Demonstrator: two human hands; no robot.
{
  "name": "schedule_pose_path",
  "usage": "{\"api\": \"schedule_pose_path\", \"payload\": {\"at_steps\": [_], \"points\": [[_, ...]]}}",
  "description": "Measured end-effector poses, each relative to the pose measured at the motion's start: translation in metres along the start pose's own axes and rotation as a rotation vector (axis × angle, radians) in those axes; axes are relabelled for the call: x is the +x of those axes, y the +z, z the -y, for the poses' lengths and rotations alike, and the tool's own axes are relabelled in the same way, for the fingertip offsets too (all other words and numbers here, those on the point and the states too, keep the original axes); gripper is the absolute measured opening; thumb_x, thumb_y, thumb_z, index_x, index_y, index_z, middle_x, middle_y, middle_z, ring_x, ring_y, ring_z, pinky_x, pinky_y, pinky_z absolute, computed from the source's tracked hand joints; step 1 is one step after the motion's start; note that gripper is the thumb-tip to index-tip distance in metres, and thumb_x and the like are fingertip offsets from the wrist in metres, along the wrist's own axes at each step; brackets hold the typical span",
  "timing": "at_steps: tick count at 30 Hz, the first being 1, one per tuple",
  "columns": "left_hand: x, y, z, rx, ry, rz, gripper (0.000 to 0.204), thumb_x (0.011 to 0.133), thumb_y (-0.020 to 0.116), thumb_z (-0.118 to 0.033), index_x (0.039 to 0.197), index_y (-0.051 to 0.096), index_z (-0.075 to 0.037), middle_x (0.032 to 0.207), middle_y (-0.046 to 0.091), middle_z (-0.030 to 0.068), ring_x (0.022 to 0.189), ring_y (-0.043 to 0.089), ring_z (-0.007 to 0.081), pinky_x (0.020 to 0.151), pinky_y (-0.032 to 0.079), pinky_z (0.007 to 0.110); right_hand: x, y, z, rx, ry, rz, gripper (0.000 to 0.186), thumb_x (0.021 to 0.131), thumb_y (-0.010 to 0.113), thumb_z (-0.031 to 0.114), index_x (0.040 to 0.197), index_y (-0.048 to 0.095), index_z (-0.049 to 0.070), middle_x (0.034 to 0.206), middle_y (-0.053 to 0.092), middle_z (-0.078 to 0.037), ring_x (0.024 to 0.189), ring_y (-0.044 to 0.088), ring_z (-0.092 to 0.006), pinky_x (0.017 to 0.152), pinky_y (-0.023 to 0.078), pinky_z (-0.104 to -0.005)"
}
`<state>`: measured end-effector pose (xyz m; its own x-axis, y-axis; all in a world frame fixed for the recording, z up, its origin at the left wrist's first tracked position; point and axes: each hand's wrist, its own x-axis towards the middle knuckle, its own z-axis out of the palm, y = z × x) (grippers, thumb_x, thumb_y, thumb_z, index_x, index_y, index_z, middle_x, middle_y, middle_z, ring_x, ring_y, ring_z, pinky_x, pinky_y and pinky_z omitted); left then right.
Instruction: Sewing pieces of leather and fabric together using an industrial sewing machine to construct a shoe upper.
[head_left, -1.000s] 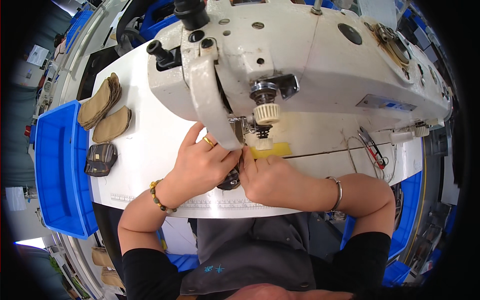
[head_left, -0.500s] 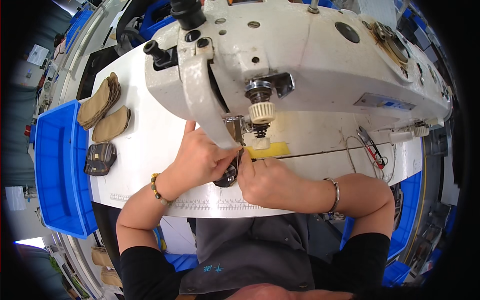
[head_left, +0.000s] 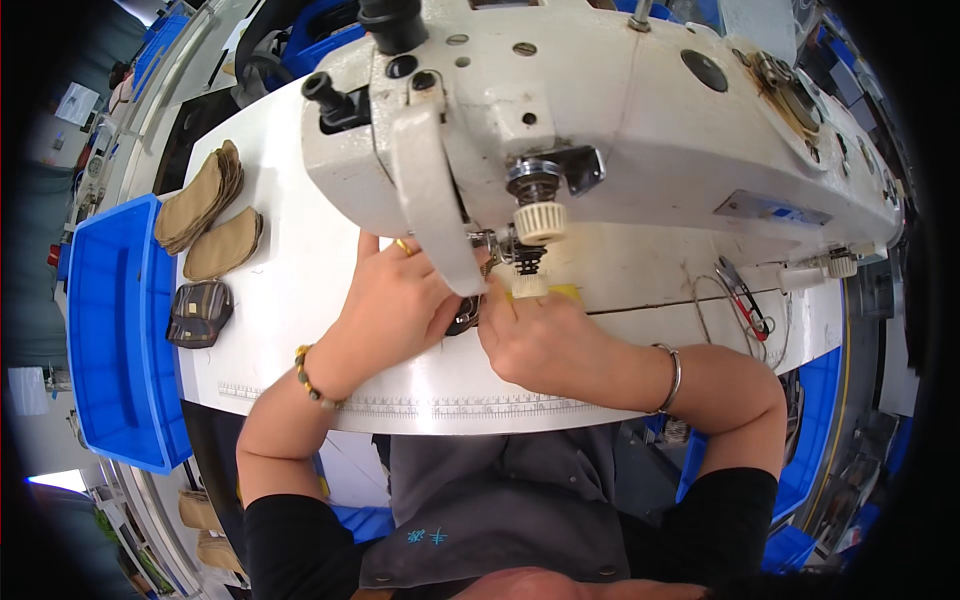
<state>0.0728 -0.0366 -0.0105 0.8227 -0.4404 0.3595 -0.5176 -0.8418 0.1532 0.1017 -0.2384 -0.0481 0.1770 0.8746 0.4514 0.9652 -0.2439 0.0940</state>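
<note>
Under the white sewing machine [head_left: 600, 120], a small dark plaid fabric piece [head_left: 464, 318] lies between my two hands, mostly covered by them. My left hand [head_left: 395, 305], with a ring and a beaded bracelet, has its thumb and fingers closed on the fabric's left side. My right hand [head_left: 545, 342], wearing a metal bangle, pinches the right edge close to the presser foot [head_left: 484, 243]. The machine's curved white guard hides part of the stitching spot. A yellow strip [head_left: 565, 293] sits on the machine bed behind my right hand.
At the left lie tan fabric pieces [head_left: 200, 200] in a stack, another tan piece [head_left: 224, 245], and a dark plaid pouch [head_left: 199, 313]. A blue bin [head_left: 120, 340] stands beside the table's left edge. Thread snips [head_left: 742, 298] and loose cord [head_left: 703, 315] lie at the right.
The plaid fabric has moved away from me, deeper under the machine, and less of it shows. Both hands have shifted slightly forward with it.
</note>
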Motion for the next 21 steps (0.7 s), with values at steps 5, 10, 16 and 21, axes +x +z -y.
{"api": "schedule_pose_path", "payload": {"at_steps": [5, 10, 16, 21], "points": [[-0.01, -0.031, -0.033, 0.001, -0.028, 0.062, 0.041, 0.071, 0.079, -0.016, 0.11, 0.067, -0.011, 0.076, 0.054, -0.0016, 0.086, 0.059, 0.0196, 0.106, 0.026, 0.061, 0.004, -0.006, 0.001, 0.065, 0.044, -0.067, 0.012, 0.06, 0.065, 0.013, 0.06, 0.06, 0.003, 0.06, 0.05, -0.006, 0.051, 0.052, -0.0154, 0.042, 0.04, -0.0292], [-0.023, -0.025, -0.037, 0.262, -0.038, 0.124, 0.038, 0.071, 0.079, -0.015, 0.107, 0.071, -0.012, 0.083, 0.056, -0.0029, 0.091, 0.059, 0.0165, 0.11, 0.022, 0.065, 0.0, -0.005, 0.003, 0.046, 0.033, 0.021, 0.013, 0.06, 0.065, 0.013, 0.061, 0.06, 0.002, 0.059, 0.049, -0.006, 0.051, 0.053, -0.0148, 0.042, 0.04, -0.029], [-0.026, -0.018, -0.034, 0.302, -0.02, 0.09, 0.036, 0.07, 0.079, -0.014, 0.105, 0.074, -0.011, 0.089, 0.058, -0.0046, 0.095, 0.06, 0.0151, 0.111, 0.02, 0.068, 0.0, -0.001, 0.004, 0.046, 0.03, 0.052, 0.012, 0.062, 0.065, 0.012, 0.061, 0.06, 0.002, 0.057, 0.048, -0.006, 0.049, 0.053, -0.0148, 0.041, 0.04, -0.0285], [-0.019, -0.013, -0.032, 0.246, 0.004, -0.074, 0.035, 0.066, 0.08, -0.013, 0.1, 0.075, -0.01, 0.089, 0.059, -0.0044, 0.09, 0.06, 0.0156, 0.11, 0.024, 0.064, -0.001, -0.001, 0.004, 0.065, 0.046, 0.013, 0.012, 0.062, 0.065, 0.012, 0.062, 0.06, 0.001, 0.058, 0.049, -0.007, 0.049, 0.055, -0.0155, 0.041, 0.043, -0.0293]]}}
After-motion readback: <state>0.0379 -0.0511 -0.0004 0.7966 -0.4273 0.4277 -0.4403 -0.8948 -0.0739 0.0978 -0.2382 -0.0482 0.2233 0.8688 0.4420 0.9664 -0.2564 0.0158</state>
